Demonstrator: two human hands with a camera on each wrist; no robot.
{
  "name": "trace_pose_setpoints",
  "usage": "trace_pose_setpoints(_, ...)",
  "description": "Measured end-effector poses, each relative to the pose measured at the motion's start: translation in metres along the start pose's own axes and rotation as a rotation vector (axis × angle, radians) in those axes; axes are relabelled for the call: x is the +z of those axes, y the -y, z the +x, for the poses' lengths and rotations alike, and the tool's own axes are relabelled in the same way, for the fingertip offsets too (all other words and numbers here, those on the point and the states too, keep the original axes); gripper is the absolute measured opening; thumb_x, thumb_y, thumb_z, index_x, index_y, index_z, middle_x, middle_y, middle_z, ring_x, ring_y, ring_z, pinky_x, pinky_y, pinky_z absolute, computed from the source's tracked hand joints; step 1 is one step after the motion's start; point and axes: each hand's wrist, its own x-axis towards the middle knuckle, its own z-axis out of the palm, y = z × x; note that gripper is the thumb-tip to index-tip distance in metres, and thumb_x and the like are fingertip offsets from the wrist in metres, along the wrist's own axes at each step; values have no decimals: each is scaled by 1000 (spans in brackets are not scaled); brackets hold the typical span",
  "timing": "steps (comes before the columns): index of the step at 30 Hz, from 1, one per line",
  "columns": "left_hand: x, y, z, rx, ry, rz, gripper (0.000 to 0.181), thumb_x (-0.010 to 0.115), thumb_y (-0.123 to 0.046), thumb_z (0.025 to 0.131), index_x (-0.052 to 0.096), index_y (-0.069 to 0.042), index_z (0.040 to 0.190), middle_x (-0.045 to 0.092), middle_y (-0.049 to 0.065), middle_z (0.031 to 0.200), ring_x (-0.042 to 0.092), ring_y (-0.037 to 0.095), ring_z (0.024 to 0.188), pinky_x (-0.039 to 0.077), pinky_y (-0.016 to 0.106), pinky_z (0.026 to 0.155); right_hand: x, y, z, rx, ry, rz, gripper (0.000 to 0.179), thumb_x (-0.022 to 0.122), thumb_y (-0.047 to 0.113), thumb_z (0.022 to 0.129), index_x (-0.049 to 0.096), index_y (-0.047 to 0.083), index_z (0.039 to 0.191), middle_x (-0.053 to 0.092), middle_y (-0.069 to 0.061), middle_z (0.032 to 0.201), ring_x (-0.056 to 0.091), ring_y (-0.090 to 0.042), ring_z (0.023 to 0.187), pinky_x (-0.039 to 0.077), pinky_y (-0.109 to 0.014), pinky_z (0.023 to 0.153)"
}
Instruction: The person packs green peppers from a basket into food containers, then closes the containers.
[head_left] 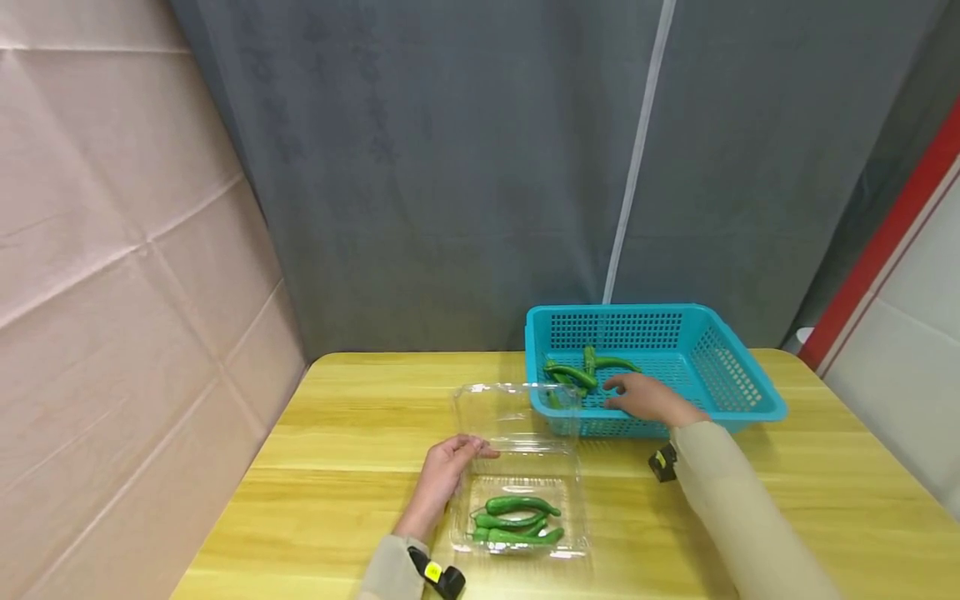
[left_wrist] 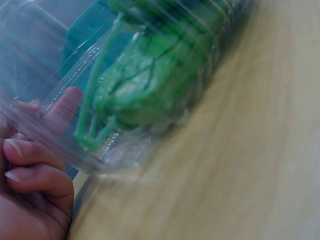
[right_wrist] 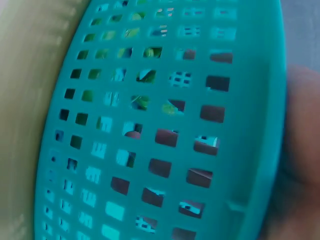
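A clear plastic clamshell box (head_left: 525,463) lies on the table with its lid (head_left: 517,408) folded back. Several green chili peppers (head_left: 522,504) lie side by side inside. My left hand (head_left: 445,471) grips the box's left side near the hinge; in the left wrist view a fingertip shows through the plastic, close to the pepper stems (left_wrist: 97,95). Inside the blue plastic basket (head_left: 720,367), my right hand (head_left: 645,397) reaches left with fingers apart, beside more green chili peppers (head_left: 573,375). The basket wall (right_wrist: 250,125) hides most of that hand in the right wrist view.
The wooden table (head_left: 337,450) extends left and right of the box. The lid's far edge overlaps the basket's front left corner in the head view. Behind the table hangs a grey curtain (head_left: 450,208); a pale wall covering (head_left: 135,333) stands on the left.
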Motion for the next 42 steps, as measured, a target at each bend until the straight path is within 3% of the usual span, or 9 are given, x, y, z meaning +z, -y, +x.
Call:
trace_pose_setpoints(7, 1, -1, 0, -7, 7, -8, 37, 50, -41, 88, 61, -10, 106, 67, -1, 96, 29, 4, 35, 26, 20, 29, -1, -4, 14, 12, 112, -37, 40, 54, 16, 89, 48, -1, 125, 43, -25, 127, 43, -41, 111, 43, -48, 81)
trace_pose_setpoints(15, 0, -1, 1, 5, -12, -7, 36, 51, -40, 89, 61, -9, 104, 68, 0, 93, 28, 4, 33, 25, 20, 28, 0, -10, 27, -56, 185, -64, 34, 54, 9, 87, 53, 1, 120, 49, -21, 123, 45, -38, 110, 44, -47, 82)
trace_pose_setpoints(20, -1, -1, 2, 6, -11, -9, 36, 50, -40, 89, 61, -10, 104, 68, 0, 94, 28, 4, 34, 25, 21, 28, 1, -10, 33, -8, 215, -96, 35, 55, 7, 84, 55, 4, 119, 45, -22, 127, 34, -44, 119, 41, -50, 86)
trace_pose_setpoints(30, 1, 0, 0, -31, -7, -3, 36, 52, -43, 87, 62, -13, 104, 68, -2, 95, 28, 4, 35, 25, 20, 29, 2, -10, 33, 48, 249, -139, 37, 48, -10, 79, 61, 8, 109, 45, -23, 125, 34, -45, 118, 43, -49, 83)
trace_pose_setpoints(36, 1, 1, 2, -15, -12, 4, 33, 52, -42, 87, 62, -14, 102, 68, -2, 93, 29, 4, 35, 26, 20, 29, 1, -7, 31, 60, 245, -177, 23, 53, -4, 81, 64, 7, 98, 56, -15, 107, 50, -34, 100, 47, -41, 72)
trace_pose_setpoints(42, 2, 1, 1, -16, -11, 4, 32, 52, -41, 87, 62, -15, 102, 68, -2, 94, 29, 4, 35, 26, 20, 29, 1, -8, 33, 104, 254, -174, 16, 57, -1, 81, 65, 10, 90, 58, -6, 96, 53, -24, 87, 48, -36, 64)
